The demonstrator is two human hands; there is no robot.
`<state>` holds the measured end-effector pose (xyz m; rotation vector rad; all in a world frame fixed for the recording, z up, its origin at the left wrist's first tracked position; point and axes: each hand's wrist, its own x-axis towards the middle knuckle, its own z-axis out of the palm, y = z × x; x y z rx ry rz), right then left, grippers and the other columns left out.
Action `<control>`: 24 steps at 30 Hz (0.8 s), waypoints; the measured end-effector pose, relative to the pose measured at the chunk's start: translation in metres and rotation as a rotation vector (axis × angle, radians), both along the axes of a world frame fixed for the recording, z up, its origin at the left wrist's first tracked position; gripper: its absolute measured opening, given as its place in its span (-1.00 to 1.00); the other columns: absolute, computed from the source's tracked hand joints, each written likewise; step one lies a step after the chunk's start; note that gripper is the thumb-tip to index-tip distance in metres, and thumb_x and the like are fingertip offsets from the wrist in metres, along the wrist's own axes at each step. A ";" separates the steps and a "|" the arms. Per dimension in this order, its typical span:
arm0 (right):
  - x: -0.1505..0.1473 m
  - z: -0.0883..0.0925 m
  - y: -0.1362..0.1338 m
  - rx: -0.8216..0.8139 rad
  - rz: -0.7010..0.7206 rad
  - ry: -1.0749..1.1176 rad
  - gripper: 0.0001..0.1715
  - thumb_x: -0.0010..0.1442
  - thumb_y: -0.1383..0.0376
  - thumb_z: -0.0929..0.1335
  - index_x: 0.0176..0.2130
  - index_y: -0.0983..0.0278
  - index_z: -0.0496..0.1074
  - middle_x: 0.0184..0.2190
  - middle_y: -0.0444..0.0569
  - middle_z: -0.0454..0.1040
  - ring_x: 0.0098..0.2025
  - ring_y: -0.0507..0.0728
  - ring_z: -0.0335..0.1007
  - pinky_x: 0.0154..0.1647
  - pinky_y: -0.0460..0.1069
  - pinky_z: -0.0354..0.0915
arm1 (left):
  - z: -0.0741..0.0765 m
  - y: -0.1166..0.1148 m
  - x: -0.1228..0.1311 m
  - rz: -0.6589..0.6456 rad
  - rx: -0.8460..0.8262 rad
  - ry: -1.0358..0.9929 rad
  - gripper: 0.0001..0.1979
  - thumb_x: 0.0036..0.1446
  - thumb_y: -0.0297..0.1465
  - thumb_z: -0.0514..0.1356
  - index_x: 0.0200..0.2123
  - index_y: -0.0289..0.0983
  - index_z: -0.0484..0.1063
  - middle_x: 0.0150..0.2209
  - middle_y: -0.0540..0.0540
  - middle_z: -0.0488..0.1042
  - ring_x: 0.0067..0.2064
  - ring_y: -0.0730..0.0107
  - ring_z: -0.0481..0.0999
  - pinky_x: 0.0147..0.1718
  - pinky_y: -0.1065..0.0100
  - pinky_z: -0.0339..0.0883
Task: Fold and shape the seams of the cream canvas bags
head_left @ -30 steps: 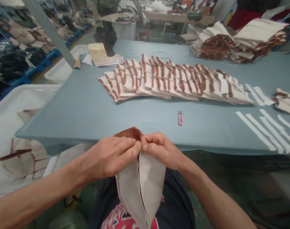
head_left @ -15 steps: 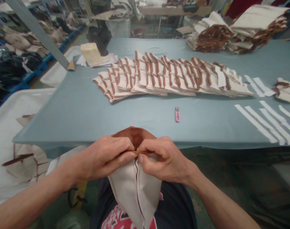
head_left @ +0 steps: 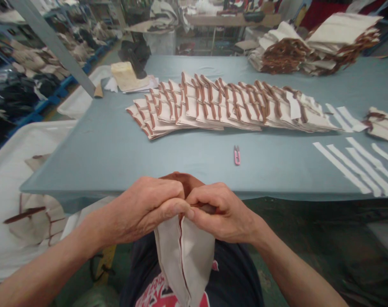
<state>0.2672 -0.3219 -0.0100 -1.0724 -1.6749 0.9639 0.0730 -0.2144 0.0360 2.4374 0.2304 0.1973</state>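
A cream fabric pouch [head_left: 196, 251] with a dark red seam down its middle and a brown lining hangs between my hands, close to my body at the table's front edge. My left hand [head_left: 155, 207] pinches its upper rim from the left, thumb and fingers closed on it. From the other side my right hand [head_left: 221, 209] grips the same rim, its thumb meeting the left thumb over the seam. The fingers hide most of the gripped edge. Beyond them, pink-handled thread snips [head_left: 237, 155] lie on the table.
The blue-green table [head_left: 117, 166] bears a long overlapping row of cream pouches with brown trim [head_left: 213, 102]. White strips [head_left: 342, 168] lie at the right. Stacked fabric pieces [head_left: 283, 49] stand at the back right. A white bin [head_left: 8, 149] with sewn pieces is at the left.
My left hand has moved slightly to the right over the rim, its thumb now touching the right thumb. The pouch has narrowed, and less of its brown lining shows.
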 end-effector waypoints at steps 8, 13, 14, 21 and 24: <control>0.003 -0.003 -0.003 -0.057 -0.055 -0.113 -0.69 0.31 0.33 0.35 -0.49 0.29 0.38 -0.58 -0.23 0.23 -0.53 -0.05 0.10 -0.48 -0.09 -0.01 | -0.005 -0.014 0.009 0.179 -0.213 0.026 -0.57 0.43 -0.28 0.12 -0.53 -0.23 0.16 -0.56 0.14 0.12 -0.51 0.51 0.12 -0.51 0.40 -0.02; 0.006 0.003 -0.002 -0.283 0.131 0.156 -0.61 0.39 0.11 0.30 -0.42 0.27 0.34 -0.55 -0.24 0.14 -0.53 -0.04 -0.01 -0.53 -0.10 -0.03 | -0.020 -0.012 0.007 0.194 -0.666 0.004 -0.56 0.38 -0.18 0.12 -0.53 -0.22 0.14 -0.54 0.14 0.07 -0.52 0.53 0.03 -0.56 0.43 -0.03; 0.007 0.004 -0.001 -0.310 0.157 0.193 -0.53 0.41 0.04 0.28 -0.44 0.26 0.29 -0.55 -0.25 0.10 -0.52 -0.04 -0.04 -0.54 -0.10 -0.05 | -0.022 -0.012 0.006 0.197 -0.714 -0.003 -0.54 0.38 -0.15 0.14 -0.52 -0.23 0.16 -0.54 0.14 0.08 -0.52 0.53 0.03 -0.56 0.43 -0.03; 0.003 0.001 0.019 -0.371 0.226 0.272 -0.35 0.34 -0.20 0.35 -0.44 0.27 0.29 -0.53 -0.25 0.13 -0.50 -0.05 -0.04 -0.52 -0.10 -0.04 | -0.032 -0.008 0.000 0.282 -0.814 -0.049 -0.43 0.32 0.04 0.21 -0.53 -0.25 0.20 -0.55 0.13 0.08 -0.53 0.56 0.02 -0.59 0.46 -0.07; 0.000 0.000 0.023 -0.306 0.231 0.281 -0.38 0.37 -0.14 0.35 -0.47 0.26 0.27 -0.55 -0.26 0.11 -0.52 -0.05 -0.06 -0.53 -0.10 -0.04 | -0.033 -0.007 -0.003 0.304 -0.823 -0.063 -0.40 0.29 0.09 0.22 -0.53 -0.26 0.23 -0.55 0.13 0.09 -0.53 0.56 0.02 -0.60 0.46 -0.08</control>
